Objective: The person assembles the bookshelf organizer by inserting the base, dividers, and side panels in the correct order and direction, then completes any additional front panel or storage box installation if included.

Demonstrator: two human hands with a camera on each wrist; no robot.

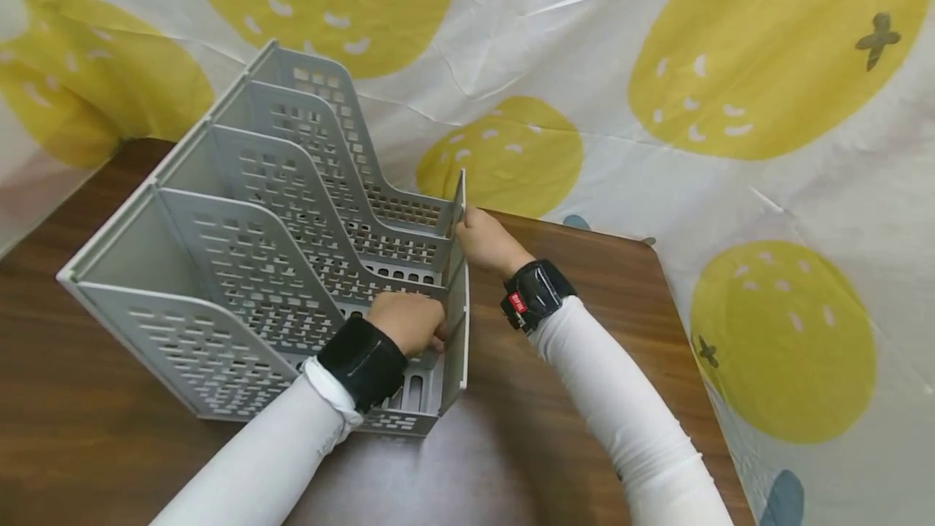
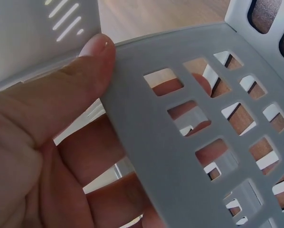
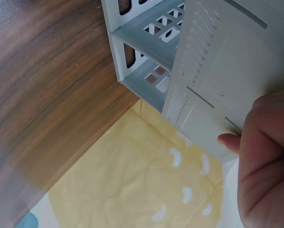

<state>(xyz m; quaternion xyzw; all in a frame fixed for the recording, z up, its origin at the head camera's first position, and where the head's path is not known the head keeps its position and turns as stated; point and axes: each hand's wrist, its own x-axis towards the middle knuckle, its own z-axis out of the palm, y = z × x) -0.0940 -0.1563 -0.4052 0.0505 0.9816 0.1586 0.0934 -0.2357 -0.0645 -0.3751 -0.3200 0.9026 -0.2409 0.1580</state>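
Observation:
A grey plastic file organizer (image 1: pixel 273 71) with several perforated dividers stands on the table, its tall back at the left in the head view. My left hand (image 1: pixel 407 319) reaches in at the low front end. In the left wrist view it grips a perforated divider (image 2: pixel 142 147), thumb on the near face and fingers showing through the holes behind. A flat grey front panel (image 3: pixel 237 57) runs across the dividers' front ends. My right hand (image 1: pixel 488 242) holds this panel near its far end, and the right wrist view shows a fingertip against its outer face.
The dark wooden table (image 1: pixel 584 347) extends to the right of the organizer. Behind it and along the right side hangs a white cloth (image 1: pixel 613 185) with yellow shapes, close to the table's edge.

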